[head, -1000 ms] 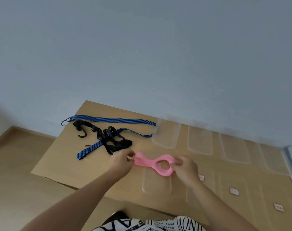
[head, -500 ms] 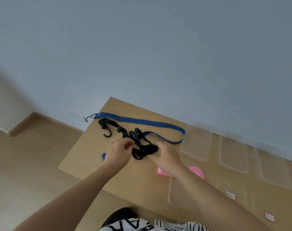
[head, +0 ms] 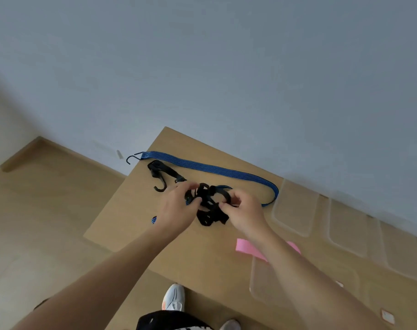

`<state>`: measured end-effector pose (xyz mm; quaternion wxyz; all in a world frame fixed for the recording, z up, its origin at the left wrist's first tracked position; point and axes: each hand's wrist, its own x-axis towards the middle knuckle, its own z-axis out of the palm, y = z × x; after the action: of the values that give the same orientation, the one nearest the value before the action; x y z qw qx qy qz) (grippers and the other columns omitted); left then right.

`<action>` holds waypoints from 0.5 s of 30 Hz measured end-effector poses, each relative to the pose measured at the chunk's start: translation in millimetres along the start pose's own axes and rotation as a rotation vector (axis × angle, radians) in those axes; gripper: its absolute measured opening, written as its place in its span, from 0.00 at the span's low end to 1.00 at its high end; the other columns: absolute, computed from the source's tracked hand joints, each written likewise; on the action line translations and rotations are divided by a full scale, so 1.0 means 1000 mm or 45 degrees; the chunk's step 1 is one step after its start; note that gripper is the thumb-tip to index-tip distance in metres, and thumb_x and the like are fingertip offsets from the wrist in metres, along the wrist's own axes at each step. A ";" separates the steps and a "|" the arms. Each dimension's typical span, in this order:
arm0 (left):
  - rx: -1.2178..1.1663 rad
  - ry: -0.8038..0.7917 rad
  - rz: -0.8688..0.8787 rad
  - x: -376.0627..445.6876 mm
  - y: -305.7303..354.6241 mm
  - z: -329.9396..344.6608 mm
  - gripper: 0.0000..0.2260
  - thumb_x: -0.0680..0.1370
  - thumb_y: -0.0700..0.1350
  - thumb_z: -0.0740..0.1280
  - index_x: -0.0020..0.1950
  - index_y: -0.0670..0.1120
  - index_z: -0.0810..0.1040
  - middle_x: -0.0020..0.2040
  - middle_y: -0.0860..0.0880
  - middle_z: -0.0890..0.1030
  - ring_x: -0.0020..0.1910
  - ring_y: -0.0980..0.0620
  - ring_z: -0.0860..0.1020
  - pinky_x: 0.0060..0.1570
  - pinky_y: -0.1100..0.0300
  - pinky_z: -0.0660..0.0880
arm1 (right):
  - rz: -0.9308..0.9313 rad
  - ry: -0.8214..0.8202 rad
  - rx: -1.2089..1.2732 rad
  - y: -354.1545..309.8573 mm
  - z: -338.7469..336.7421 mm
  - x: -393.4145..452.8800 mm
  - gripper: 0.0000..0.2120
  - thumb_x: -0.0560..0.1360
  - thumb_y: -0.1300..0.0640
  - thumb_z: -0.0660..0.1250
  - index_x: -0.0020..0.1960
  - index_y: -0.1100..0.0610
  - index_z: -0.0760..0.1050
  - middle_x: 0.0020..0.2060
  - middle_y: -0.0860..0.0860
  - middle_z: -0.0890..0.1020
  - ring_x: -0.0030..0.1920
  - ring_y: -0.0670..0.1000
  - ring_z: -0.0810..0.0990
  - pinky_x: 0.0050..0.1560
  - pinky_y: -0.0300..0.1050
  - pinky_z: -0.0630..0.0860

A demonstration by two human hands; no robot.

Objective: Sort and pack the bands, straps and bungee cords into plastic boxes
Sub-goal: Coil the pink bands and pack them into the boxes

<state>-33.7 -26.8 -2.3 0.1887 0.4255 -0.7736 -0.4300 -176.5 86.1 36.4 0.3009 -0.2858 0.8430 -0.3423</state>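
Both hands on tangled black strap (head: pixel 208 210) at bench (head: pixel 131 210) left end: left hand (head: pixel 176 208) pinches one loop, right hand (head: pixel 244 211) pinches another. Blue bungee cord (head: pixel 209 168) lies behind. Pink band (head: pixel 246 248) near clear box (head: pixel 295 210).

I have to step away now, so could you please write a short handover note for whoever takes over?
Left hand and right hand both pinch the tangled black strap, which lies on the table.
The blue bungee cord runs behind it, partly under the tangle.
The pink band lies by the nearest clear box; nothing visibly packed.
Left: untangle, then box all three.
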 end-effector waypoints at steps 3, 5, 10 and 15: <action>-0.026 -0.002 -0.037 0.007 0.016 0.003 0.22 0.75 0.40 0.70 0.68 0.55 0.76 0.60 0.55 0.79 0.57 0.58 0.75 0.54 0.63 0.72 | -0.032 0.008 0.225 -0.023 -0.020 -0.007 0.04 0.76 0.57 0.72 0.43 0.53 0.78 0.41 0.51 0.86 0.46 0.50 0.85 0.47 0.46 0.82; -0.035 -0.075 0.021 0.010 0.028 0.001 0.31 0.72 0.37 0.69 0.73 0.56 0.71 0.64 0.54 0.76 0.60 0.61 0.72 0.56 0.66 0.67 | -0.123 -0.019 0.277 -0.041 -0.034 -0.010 0.05 0.76 0.59 0.71 0.43 0.52 0.78 0.42 0.50 0.87 0.47 0.50 0.86 0.49 0.48 0.82; 0.003 -0.379 0.089 0.021 0.068 -0.014 0.32 0.74 0.40 0.70 0.76 0.58 0.66 0.65 0.49 0.79 0.65 0.48 0.76 0.64 0.52 0.73 | -0.357 -0.088 0.259 -0.073 -0.068 -0.021 0.10 0.76 0.64 0.69 0.41 0.51 0.76 0.41 0.50 0.87 0.44 0.48 0.86 0.46 0.46 0.80; -0.488 -0.637 -0.095 0.020 0.112 -0.030 0.30 0.75 0.28 0.62 0.75 0.50 0.69 0.56 0.42 0.84 0.53 0.47 0.83 0.48 0.60 0.79 | -0.562 -0.140 0.291 -0.087 -0.101 -0.043 0.11 0.77 0.67 0.67 0.43 0.53 0.77 0.42 0.48 0.87 0.48 0.49 0.86 0.55 0.51 0.81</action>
<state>-80.8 -27.8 105.1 0.0533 0.2915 -0.6848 -0.6658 -195.8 104.0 173.9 0.2947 -0.4451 0.6983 -0.4768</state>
